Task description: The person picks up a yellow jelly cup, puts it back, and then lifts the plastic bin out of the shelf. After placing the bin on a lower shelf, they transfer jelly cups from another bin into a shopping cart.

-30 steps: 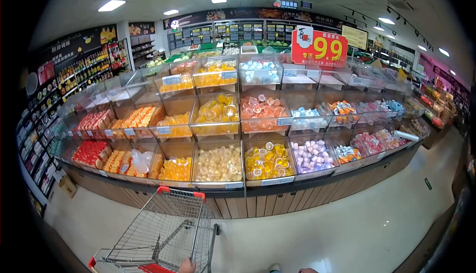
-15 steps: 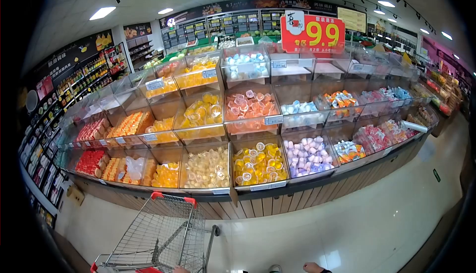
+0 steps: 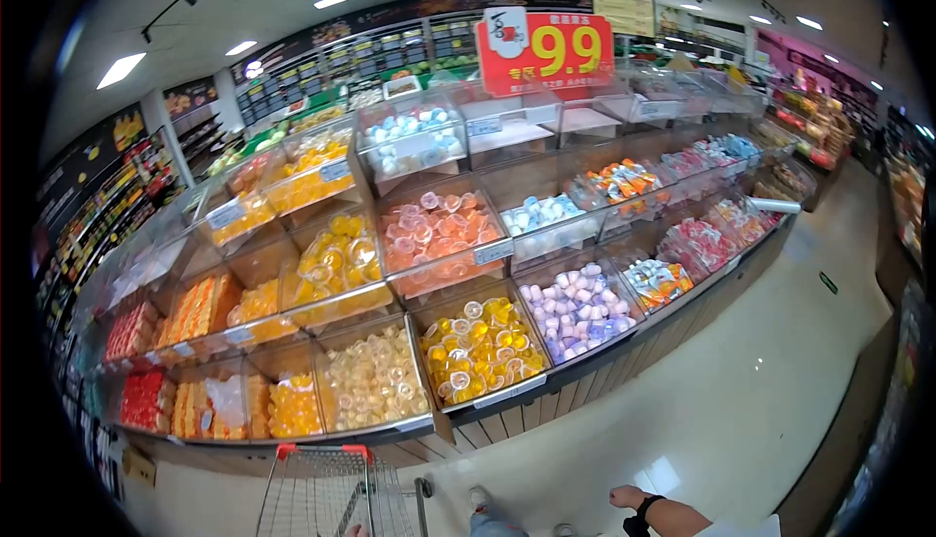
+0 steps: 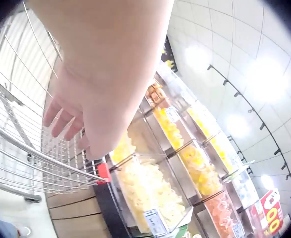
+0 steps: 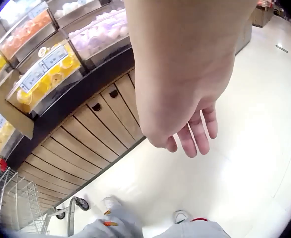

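Your left forearm, bare, comes down from the top of its wrist view to your left grip. Its fingers point downward, slightly apart and loosely extended. In the head view, only a small part of that grip shows at the bottom edge. Your right forearm, also bare, reaches in from the lower right of the head view, ending in your right grip. Seen from its wrist, the fingers hang downward, relaxed and slightly parted. Your two grips are well apart.
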